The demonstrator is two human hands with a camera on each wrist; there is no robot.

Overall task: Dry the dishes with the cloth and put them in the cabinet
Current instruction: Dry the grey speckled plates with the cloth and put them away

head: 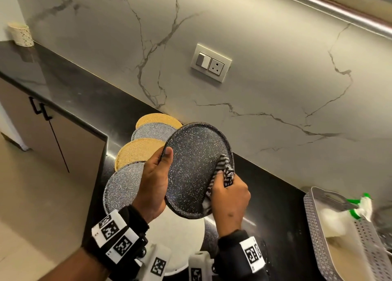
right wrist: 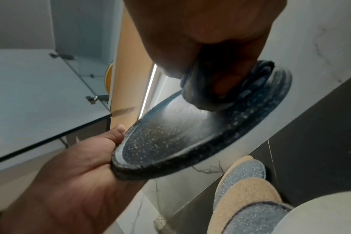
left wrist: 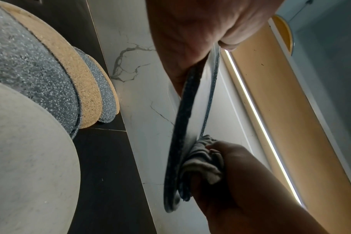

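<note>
Left hand point(head: 153, 183) grips the dark speckled plate point(head: 195, 166) by its left rim, tilted above the worktop point(head: 273, 206); right hand point(head: 230, 198) pinches the striped cloth point(head: 224, 170) against the plate's right edge.

the white plate point(head: 182, 238) lies mostly hidden under both hands; the grey basket point(head: 314, 227) at 4 o'clock is cut off, the spray bottle point(head: 360, 208) inside it blurred.
</note>
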